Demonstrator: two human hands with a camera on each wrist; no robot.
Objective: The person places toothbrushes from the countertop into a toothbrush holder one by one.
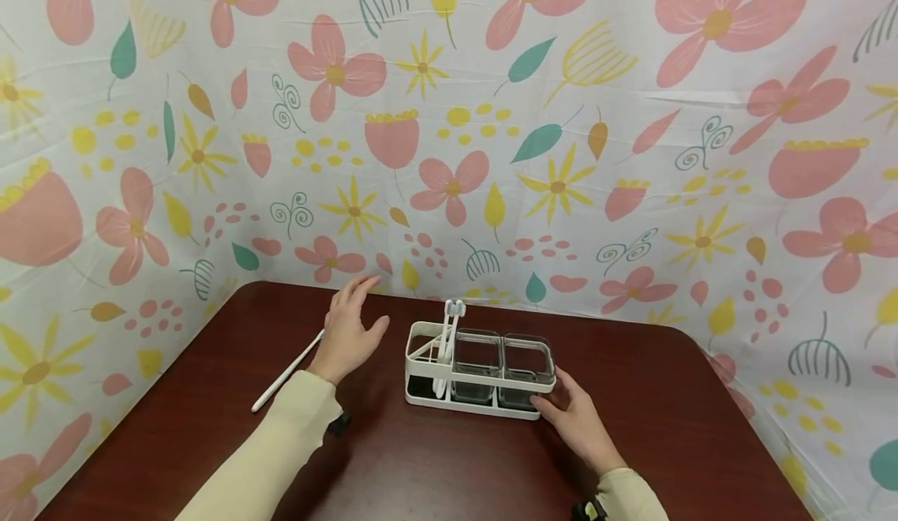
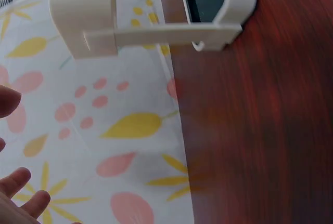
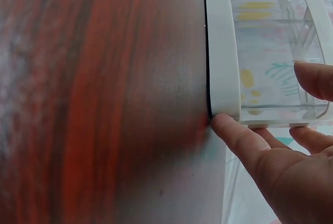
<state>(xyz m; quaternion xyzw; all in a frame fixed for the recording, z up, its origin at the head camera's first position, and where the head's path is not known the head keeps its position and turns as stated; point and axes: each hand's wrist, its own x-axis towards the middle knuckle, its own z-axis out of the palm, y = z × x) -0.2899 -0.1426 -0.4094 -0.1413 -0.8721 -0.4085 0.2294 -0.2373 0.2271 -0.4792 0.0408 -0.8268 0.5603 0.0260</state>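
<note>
A white caddy with an open frame stands on the table, holding two clear square containers side by side. Slender white pieces with greyish knobbed tops rise at its left compartment. My right hand grips the caddy's right end, thumb across the front and fingers against the side. In the right wrist view its fingertips meet the frame's end. My left hand is raised left of the caddy, fingers spread and holding nothing. Beneath and beside it lies a thin white stick, its far end hidden by the hand.
The dark red-brown wooden table has rounded far corners. A white cloth printed with flowers and leaves hangs behind it and along both sides. A dark wrist strap shows at my right sleeve.
</note>
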